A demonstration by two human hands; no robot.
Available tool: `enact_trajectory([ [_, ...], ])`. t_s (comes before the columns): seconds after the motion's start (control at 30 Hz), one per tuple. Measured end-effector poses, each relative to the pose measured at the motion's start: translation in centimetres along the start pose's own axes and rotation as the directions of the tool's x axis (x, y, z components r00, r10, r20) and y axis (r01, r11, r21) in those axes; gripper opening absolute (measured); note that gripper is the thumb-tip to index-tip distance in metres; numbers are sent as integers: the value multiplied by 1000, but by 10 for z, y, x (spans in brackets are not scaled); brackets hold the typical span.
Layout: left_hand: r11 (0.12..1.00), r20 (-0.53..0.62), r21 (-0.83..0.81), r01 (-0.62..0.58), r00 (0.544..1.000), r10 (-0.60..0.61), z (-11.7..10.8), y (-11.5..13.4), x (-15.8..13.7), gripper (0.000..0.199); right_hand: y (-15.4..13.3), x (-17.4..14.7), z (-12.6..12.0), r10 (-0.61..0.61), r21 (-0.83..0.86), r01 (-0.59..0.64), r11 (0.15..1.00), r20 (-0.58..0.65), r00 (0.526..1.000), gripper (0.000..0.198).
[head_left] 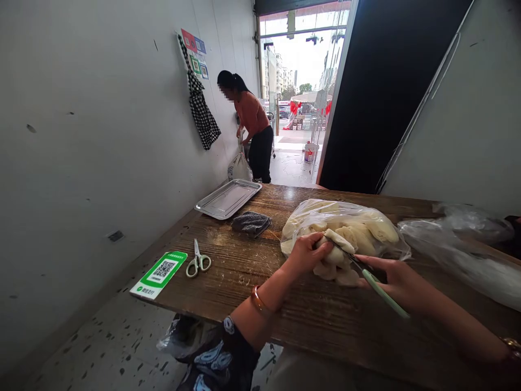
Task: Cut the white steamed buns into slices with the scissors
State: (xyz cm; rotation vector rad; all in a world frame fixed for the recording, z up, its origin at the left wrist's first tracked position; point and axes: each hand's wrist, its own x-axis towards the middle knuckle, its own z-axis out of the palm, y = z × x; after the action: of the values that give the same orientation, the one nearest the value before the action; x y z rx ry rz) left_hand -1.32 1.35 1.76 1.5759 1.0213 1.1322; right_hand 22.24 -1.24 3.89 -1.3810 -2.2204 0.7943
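Observation:
My left hand (307,252) is closed on a pale, soft-looking off-white piece (341,240), whose exact kind I cannot make out. My right hand (401,279) grips scissors with light green handles (385,296). Their dark blades reach left onto the pale piece, beside my left fingers. Just behind both hands lies a clear plastic bag (321,205) full of similar pale lumps. Several more pale lumps (345,277) sit under my hands at the bag's mouth. My fingers hide part of the held piece and the blades.
On the wooden table (244,266) lie a metal tray (228,200), a grey cloth (251,224), another pair of scissors (198,263) and a green QR-code card (160,274). Crumpled clear plastic (464,255) is at the right. Beyond the table, a person (254,119) handles a white sack (240,167).

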Motion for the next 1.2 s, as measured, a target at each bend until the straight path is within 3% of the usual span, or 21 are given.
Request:
enact_trajectory([
  [0.17,999,11,-37,17,1000,-16,-1,-3,2,37,5,1,4,8,-4,-8,1000,-29,1000,62],
  [0.47,977,77,-200,79,995,-65,-3,-8,4,48,6,12,4,-6,95,-1,995,70,998,49],
  [0.6,859,20,-503,96,995,-99,-4,-5,7,49,15,21,6,32,113,-44,993,101,994,50],
  [0.73,712,31,-692,115,991,-130,-9,-2,10,49,12,20,4,97,271,-130,954,132,987,54],
  [0.97,681,68,-721,125,992,-110,-11,2,9,47,-11,3,-5,186,409,-258,875,208,960,76],
  [1.2,685,-3,-724,80,993,-119,-11,-4,12,53,-15,-2,-7,134,328,-175,929,144,981,68],
])
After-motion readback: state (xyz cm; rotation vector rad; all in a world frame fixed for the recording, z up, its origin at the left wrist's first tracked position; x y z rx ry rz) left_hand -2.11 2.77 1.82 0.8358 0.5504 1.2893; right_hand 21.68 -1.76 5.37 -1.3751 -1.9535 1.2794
